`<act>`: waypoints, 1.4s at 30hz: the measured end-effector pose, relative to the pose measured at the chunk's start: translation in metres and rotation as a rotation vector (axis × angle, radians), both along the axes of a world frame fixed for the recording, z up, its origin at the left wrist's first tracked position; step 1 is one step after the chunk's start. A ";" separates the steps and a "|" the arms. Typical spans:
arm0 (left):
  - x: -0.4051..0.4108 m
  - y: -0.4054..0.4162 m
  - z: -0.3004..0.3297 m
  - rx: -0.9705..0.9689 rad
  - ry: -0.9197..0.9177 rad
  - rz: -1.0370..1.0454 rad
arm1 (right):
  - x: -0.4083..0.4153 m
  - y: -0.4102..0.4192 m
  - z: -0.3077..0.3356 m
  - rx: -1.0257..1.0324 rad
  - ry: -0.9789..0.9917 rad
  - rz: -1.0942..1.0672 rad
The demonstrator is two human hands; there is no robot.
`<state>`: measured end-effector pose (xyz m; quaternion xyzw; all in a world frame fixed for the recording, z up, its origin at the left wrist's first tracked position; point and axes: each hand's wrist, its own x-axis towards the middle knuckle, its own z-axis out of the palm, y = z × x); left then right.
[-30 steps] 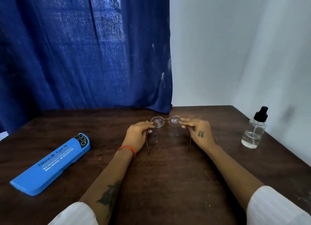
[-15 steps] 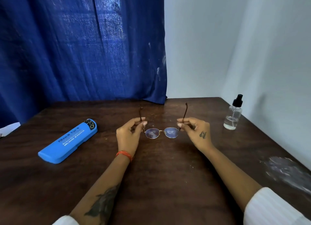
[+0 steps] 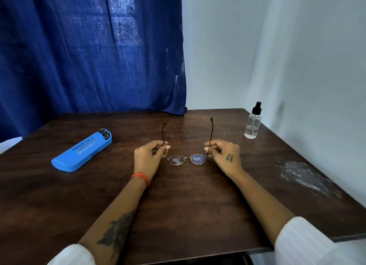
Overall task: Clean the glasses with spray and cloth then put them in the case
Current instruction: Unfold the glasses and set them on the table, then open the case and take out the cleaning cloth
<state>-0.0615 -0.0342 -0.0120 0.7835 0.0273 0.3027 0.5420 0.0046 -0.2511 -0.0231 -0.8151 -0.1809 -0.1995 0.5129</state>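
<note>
Setting: dark wooden table (image 3: 188, 215) in a corner, blue curtain (image 3: 89, 52) behind, white walls to the right.
Glasses (image 3: 187, 159): thin wire frame held just above mid-table, lenses toward the person, temple arms open and pointing up and away; lenses look smudged.
Handling: judged light, springy, easily bent; lenses fragile, best gripped at the temples near the hinges.
Left hand (image 3: 147, 158): fingertips pinched on the left temple.
Right hand (image 3: 224, 155): fingertips pinched on the right temple.
Spray bottle (image 3: 253, 124): upright, far right, untouched.
Case (image 3: 82, 151): blue, closed, well left.
Cloth: not visible.
</note>
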 end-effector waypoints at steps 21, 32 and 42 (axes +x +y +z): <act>-0.068 0.161 -0.003 0.747 0.325 0.589 | -0.091 0.015 0.015 -0.523 -0.392 0.235; -0.074 0.186 -0.004 0.512 0.335 0.388 | -0.091 0.121 0.020 -0.708 -0.423 0.546; -0.099 0.157 -0.006 0.542 0.170 0.058 | -0.075 0.199 0.009 -0.798 -0.558 0.528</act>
